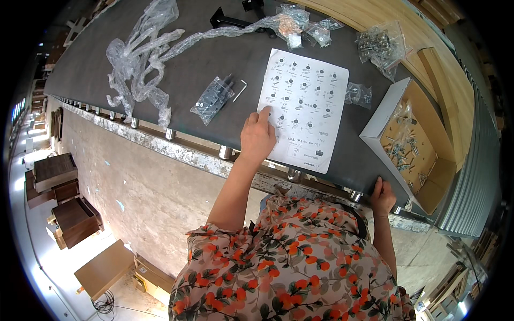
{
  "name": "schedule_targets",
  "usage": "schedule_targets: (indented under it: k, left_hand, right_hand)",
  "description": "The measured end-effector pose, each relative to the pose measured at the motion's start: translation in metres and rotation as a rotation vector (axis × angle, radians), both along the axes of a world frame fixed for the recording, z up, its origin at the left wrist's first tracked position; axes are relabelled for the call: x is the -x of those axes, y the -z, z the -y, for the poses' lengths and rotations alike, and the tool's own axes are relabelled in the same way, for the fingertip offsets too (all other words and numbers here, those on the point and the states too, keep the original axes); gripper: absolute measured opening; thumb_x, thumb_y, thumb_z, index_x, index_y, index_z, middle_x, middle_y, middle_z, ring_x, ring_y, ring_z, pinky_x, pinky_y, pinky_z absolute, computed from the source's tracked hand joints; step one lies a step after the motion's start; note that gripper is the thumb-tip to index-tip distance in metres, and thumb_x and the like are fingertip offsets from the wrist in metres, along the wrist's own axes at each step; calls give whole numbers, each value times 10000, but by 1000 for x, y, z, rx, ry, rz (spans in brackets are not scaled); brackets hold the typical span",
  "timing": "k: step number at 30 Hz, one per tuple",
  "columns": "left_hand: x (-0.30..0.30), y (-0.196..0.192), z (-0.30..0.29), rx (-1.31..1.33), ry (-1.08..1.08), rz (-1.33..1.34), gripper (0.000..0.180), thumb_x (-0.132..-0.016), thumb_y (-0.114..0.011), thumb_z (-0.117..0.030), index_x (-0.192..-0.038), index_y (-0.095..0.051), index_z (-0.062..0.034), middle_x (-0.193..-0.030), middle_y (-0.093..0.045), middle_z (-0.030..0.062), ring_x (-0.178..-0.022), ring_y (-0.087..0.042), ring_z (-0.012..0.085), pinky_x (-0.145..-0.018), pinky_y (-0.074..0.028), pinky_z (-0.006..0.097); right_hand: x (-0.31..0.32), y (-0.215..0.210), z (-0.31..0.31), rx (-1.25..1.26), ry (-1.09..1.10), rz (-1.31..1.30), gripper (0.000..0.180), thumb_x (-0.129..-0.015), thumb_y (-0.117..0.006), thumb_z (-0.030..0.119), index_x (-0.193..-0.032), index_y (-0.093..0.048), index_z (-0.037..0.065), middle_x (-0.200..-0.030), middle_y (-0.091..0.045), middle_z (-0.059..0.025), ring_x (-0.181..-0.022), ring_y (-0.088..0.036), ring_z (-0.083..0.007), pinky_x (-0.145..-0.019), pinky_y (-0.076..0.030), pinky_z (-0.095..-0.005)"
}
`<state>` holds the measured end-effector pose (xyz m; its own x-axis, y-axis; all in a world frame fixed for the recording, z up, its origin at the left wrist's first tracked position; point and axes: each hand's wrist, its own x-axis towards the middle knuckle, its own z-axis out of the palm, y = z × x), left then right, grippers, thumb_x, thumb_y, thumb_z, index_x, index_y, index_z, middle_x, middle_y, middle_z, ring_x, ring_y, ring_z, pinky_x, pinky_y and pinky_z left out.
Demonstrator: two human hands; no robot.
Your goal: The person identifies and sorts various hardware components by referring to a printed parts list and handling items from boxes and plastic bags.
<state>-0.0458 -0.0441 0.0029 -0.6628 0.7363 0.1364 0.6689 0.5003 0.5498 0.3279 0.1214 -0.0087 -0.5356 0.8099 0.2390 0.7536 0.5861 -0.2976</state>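
Note:
A white printed sheet [302, 107] with rows of small part drawings lies flat on the dark table [187, 64]. My left hand [258, 136] rests on the sheet's left edge, index finger stretched onto the paper and nothing visible in its grip. My right hand [382, 197] leans on the table's near edge, fingers slightly bent and apart, holding nothing that shows. Close to it stands an open cardboard box [428, 144] with loose screws [401, 150] and a clear bag inside. Left of the sheet are an L-shaped hex key [240, 91] and a clear bag of dark parts [213, 99].
Crumpled clear plastic wrap [142, 69] spreads over the table's left. Hardware bags [380, 45] and a smaller clear bag [358, 95] lie right of the sheet. Black metal brackets [230, 20] sit at the back. Wooden boards [450, 80] line the right side. Metal rollers [226, 152] run along the near edge.

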Motion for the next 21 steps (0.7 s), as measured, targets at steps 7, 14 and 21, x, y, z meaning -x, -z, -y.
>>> schedule_targets:
  k: [7,14,21]
  left_hand:
    - [-1,-1,0,4,-7,2,405,-772,-540,-34,-1176,-517,-50,-891,-555,183,-815,-558,363,-717,-478,445]
    - [-1,-1,0,5,-14,8,410,-770,-540,-39,-1180,-514,-53,-894,-553,181,-825,-556,364,-727,-478,448]
    - [-2,-2,-1,14,-19,-2,448,-761,-548,-35,-1207,-506,-65,-888,-551,169,-825,-558,352,-721,-482,435]
  right_hand:
    - [2,-2,0,-3,-2,-1,292,-879,-608,174,-637,-484,65,-553,-515,-144,-451,-517,-332,-409,-384,-406]
    - [2,-2,0,-4,-14,-15,289,-882,-604,173,-641,-488,65,-546,-507,-139,-441,-507,-327,-405,-377,-404]
    - [2,-2,0,-4,-13,-4,296,-883,-602,174,-635,-486,61,-547,-510,-134,-433,-507,-313,-399,-374,-395]
